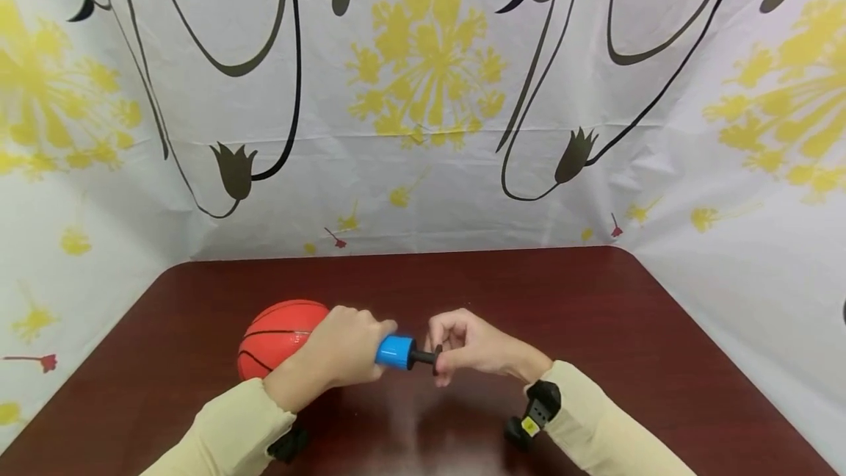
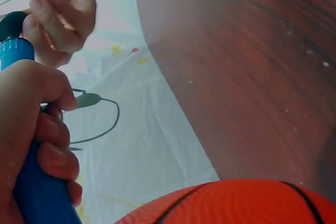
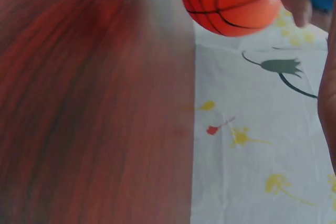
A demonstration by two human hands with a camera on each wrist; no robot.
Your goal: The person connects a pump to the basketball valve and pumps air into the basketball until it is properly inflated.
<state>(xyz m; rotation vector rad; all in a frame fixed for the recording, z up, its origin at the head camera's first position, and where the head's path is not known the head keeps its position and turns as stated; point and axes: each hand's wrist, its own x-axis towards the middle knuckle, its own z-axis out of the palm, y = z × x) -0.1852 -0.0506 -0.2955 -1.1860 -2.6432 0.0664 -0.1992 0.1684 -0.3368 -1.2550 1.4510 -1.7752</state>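
Observation:
My left hand (image 1: 346,347) grips the blue barrel of a hand pump (image 1: 395,352), its fingers wrapped round it in the left wrist view. With curled fingers, my right hand (image 1: 477,347) holds the black handle (image 1: 437,360) at the pump's right end. A short stretch of dark rod shows between handle and barrel. An orange-red ball (image 1: 280,336) with black basketball lines is just left of my left hand, which partly covers it. The ball (image 3: 231,3) appears at the pump's far end in the right wrist view; whether the two are joined is hidden.
Under the hands is a dark reddish-brown table (image 1: 529,278) with rounded far corners. White cloth (image 1: 423,189) with yellow flowers and dark stems hangs behind and along both sides. A black strap device (image 1: 543,402) sits on the right wrist; another is partly visible on the left.

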